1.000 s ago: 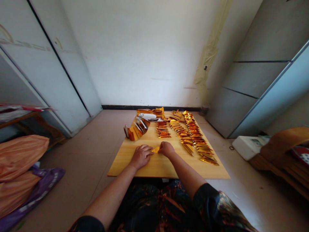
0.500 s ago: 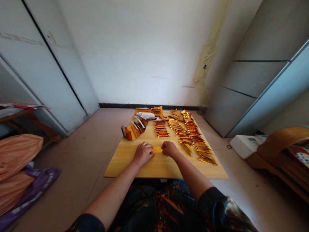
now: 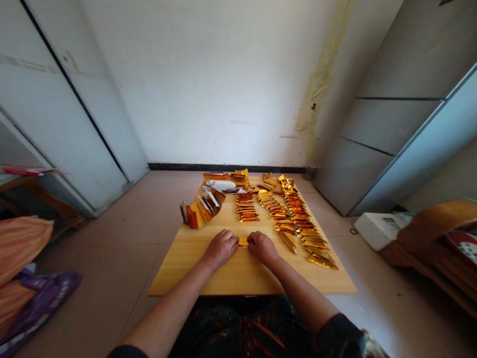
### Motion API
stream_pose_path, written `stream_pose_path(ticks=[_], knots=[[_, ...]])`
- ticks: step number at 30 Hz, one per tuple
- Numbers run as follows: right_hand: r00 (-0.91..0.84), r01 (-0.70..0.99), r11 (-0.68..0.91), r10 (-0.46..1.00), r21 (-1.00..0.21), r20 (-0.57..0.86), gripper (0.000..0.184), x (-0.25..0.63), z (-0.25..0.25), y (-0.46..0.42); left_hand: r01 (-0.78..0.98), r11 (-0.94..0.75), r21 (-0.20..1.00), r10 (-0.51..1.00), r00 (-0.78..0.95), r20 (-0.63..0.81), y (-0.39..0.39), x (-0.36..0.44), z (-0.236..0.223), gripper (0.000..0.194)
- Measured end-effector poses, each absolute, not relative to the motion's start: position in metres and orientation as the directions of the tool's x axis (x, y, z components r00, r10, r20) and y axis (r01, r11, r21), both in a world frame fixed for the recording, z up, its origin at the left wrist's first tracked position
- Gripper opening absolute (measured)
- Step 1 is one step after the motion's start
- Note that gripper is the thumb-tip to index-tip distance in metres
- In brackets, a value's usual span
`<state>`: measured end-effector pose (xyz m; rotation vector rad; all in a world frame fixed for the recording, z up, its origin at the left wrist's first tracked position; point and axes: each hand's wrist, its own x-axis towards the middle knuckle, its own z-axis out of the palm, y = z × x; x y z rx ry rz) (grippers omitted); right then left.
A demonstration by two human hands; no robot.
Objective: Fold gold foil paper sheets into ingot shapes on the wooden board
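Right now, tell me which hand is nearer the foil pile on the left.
Left. The left hand is in front of the foil pile and right of it; the right hand is farther right, across the gold piece.

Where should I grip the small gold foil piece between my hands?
Pinch the gold foil piece from above, with your fingers on its exposed near and far edges. Your left hand and right hand crowd its sides, and it seems to lie low on the wooden board.

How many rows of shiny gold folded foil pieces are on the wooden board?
3. A short straight row lies left, a slanted middle row beside it, and a longer slanted row on the right, all on the pale wooden board. Others may be hidden in the far piles.
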<state>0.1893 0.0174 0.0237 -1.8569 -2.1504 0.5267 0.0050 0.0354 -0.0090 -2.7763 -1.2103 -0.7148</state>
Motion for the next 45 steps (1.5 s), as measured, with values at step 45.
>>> stream_pose_path(ticks=[45], knots=[[-0.187,0.884,0.237,0.969,-0.403,0.160,0.019,0.210,0.004,0.029,0.767,-0.576,0.284,0.807,0.478,0.346,0.048,0.040,-0.004,0.012]])
